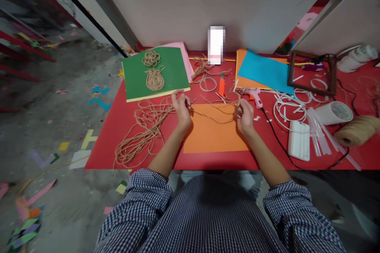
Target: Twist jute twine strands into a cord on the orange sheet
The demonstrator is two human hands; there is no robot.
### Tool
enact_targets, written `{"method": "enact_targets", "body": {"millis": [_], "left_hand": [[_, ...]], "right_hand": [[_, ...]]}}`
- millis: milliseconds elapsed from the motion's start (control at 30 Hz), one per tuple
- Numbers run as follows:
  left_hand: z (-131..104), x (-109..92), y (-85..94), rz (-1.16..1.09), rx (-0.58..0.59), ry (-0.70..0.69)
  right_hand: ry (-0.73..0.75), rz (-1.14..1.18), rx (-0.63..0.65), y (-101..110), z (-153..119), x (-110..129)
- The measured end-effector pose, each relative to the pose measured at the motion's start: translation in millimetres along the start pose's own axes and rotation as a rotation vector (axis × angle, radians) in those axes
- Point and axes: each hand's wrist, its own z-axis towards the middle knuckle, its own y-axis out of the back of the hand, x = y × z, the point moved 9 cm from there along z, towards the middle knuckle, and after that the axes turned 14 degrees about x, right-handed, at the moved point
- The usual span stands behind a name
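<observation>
Over an orange sheet [216, 138], my left hand [182, 110] pinches brown twine [218, 121]. A thin end of it sticks out to the right of the fingers. My right hand [245, 114] is also closed on twine, and a slack strand runs from it toward the left. Whether both hands hold one piece I cannot tell. A loose heap of twine [142, 132] lies beside my left hand. Close to my right hand rests a pink glue gun [255, 98] with a black cord.
Behind my left hand, two twine coils [154, 79] lie on green sheets [175, 67]. A lit phone [216, 45] leans on the wall. To the right are a blue sheet [264, 71], a wooden frame [334, 75], white rings, a white box [299, 140], glue sticks and a twine spool [359, 130].
</observation>
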Motion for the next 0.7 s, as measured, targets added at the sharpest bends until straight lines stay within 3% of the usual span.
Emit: {"method": "enact_targets", "body": {"millis": [167, 367, 533, 700], "left_hand": [[-25, -4, -44.1, 0.189, 0.280, -0.044], [-49, -6, -88.7, 0.598, 0.655, -0.148], [-52, 22, -92.8, 0.587, 0.822, 0.062], [-52, 41, -90.4, 0.372, 0.829, 0.229]], "right_hand": [[0.084, -0.410, 0.176, -30, -10, 4], [0.156, -0.869, 0.391, -56, -20, 0], [0.167, -1.037, 0.527, -68, -25, -5], [0.169, -1.117, 0.545, -71, -26, -4]]}}
